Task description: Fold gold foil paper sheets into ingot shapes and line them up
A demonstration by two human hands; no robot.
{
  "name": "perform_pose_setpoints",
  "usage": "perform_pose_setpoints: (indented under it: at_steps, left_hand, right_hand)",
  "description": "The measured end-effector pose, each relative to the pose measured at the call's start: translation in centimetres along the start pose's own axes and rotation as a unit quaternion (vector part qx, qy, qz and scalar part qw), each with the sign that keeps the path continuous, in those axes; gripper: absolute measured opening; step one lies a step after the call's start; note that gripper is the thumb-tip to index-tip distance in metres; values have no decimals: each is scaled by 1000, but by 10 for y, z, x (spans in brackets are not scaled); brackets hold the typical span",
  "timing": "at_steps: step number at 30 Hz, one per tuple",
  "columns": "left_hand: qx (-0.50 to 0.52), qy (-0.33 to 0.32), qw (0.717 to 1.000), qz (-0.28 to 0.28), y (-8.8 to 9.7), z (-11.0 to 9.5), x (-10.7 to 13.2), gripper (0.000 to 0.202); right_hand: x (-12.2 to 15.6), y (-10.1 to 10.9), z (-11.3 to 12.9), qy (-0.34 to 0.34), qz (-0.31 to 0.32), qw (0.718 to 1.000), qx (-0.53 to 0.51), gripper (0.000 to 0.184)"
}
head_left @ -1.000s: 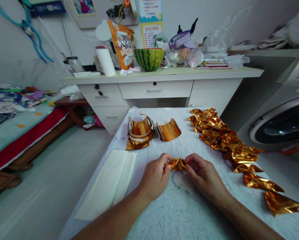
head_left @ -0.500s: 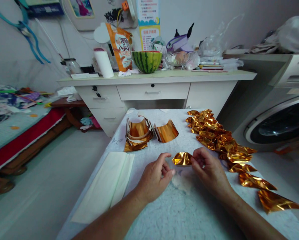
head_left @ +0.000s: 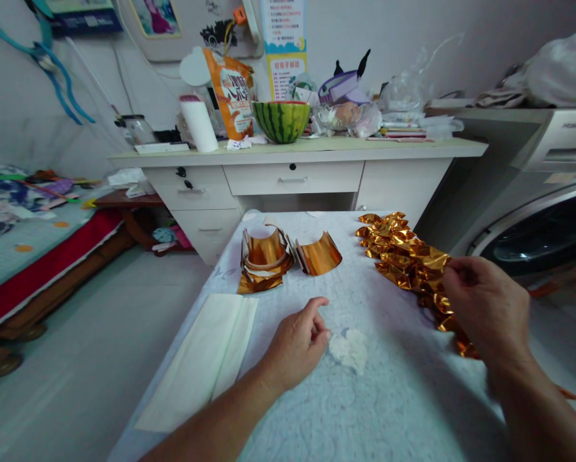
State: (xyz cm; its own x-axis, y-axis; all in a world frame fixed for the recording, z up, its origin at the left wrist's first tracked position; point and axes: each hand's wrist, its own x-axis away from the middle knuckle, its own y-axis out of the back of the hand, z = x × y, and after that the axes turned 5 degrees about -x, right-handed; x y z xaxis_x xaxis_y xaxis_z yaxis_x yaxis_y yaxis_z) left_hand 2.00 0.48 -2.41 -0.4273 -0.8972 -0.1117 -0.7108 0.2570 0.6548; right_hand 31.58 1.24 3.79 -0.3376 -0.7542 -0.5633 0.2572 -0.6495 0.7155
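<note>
My right hand is over the right side of the white-covered table, with its fingers pinched on a folded gold foil piece at the row of folded gold foil pieces. That row runs along the table's right edge and passes under my hand. My left hand rests on the cloth at the middle, loosely curled with the index finger out, holding nothing. A small white patch lies just right of it. Two bundles of curled gold foil sheets stand further back.
A stack of white paper lies at the table's left edge. Beyond the table stands a white desk with half a watermelon and clutter. A washing machine is at the right, a bed at the left.
Both hands held the gold piece a second ago. My left hand let go and stayed in place; my right hand carried the piece rightward to the row of folded pieces.
</note>
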Motion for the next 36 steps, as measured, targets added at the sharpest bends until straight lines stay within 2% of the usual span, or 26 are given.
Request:
perform_pose_setpoints:
  at_steps: [6, 13, 18, 23, 27, 30, 36]
  left_hand:
    - [-5, -1, 1000, 6, 1, -1, 0, 47]
    - [-5, -4, 1000, 8, 2, -1, 0, 47]
    - [-10, -5, 1000, 8, 2, -1, 0, 47]
    - [-9, -7, 1000, 9, 2, -2, 1, 47]
    - [-11, -4, 1000, 15, 3, -3, 0, 45]
    - [-11, -8, 1000, 14, 3, -3, 0, 43]
    - [-5, 6, 1000, -1, 2, -3, -3, 35]
  right_hand:
    - [-1, 3, -4, -1, 21, 1000, 13, 20]
    - [-1, 0, -5, -42, 45, 997, 47, 31]
    - [0, -4, -3, -61, 29, 997, 49, 29]
    - [7, -5, 3, 11, -16, 999, 27, 27]
    - [17, -13, 17, 134, -53, 990, -10, 22]
    - [24, -22, 32, 212, 10, 975, -60, 18]
    - [40, -33, 62, 268, 234, 930, -94, 18]
